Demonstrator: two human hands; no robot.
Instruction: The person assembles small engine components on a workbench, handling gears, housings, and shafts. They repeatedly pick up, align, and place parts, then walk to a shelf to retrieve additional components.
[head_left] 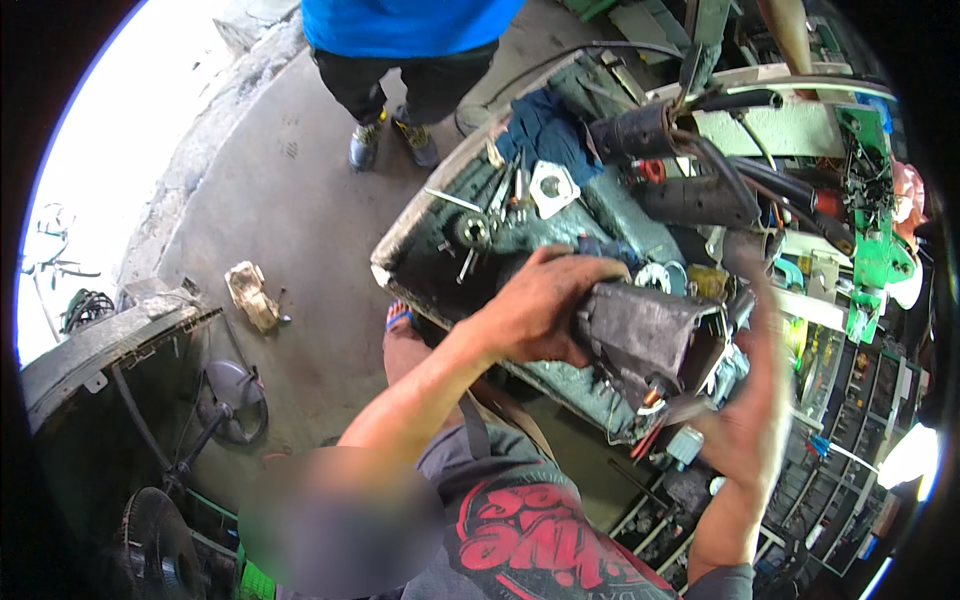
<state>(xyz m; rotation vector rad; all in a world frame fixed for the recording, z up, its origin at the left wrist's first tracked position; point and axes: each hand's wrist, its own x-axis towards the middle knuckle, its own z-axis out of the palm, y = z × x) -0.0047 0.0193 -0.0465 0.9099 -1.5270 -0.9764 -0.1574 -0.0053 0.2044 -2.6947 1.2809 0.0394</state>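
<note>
Since the housing (640, 325) is clasped only by your left hand (545, 307), your blurred right hand (750, 415) spread beside its open end, a slipping grip could tip it off the near edge of the surface (570, 385) beneath it.

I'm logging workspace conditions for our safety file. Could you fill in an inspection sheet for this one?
Surface: grimy bench with a raised, worn rim.
Job's things: dark metal housing, one end open, held over the bench.
Clutter: dark blue cloth, white square plate and hand tools lying close together.
Hands: left hand grips the housing; right hand is open and blurred near its open end, contact unclear.
Cables: thin dark cable curving behind the bench.
Surroundings: person in a blue top beyond the bench; black fan at lower left.
</note>
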